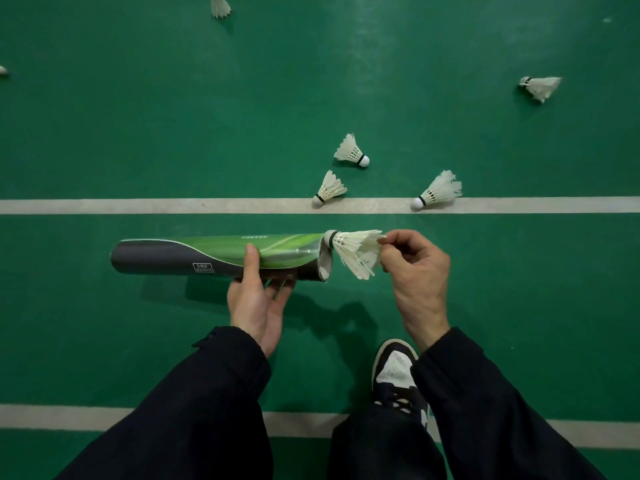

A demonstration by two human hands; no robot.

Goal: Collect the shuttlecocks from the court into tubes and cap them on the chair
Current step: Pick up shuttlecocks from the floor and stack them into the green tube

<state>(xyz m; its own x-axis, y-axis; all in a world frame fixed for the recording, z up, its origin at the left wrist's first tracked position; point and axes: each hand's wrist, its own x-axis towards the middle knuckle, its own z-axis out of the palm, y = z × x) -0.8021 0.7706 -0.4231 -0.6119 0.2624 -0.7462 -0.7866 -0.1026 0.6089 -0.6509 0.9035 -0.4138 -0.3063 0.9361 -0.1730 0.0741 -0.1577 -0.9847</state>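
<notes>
My left hand [258, 303] grips a green and dark grey shuttlecock tube [194, 256], held level above the court with its open mouth to the right. My right hand [414, 271] pinches the feathers of a white shuttlecock [353, 249], whose cork tip sits at the upper rim of the tube's mouth. Three more shuttlecocks lie just beyond: one [329, 189] and another [438, 192] with their corks on the white line, a third [351, 152] farther back.
Other shuttlecocks lie on the green floor at far right [542, 86], top centre [220, 6] and the left edge [2, 70]. Two white court lines [138, 206] cross the view. My black-and-white shoe [398, 375] stands below my right hand.
</notes>
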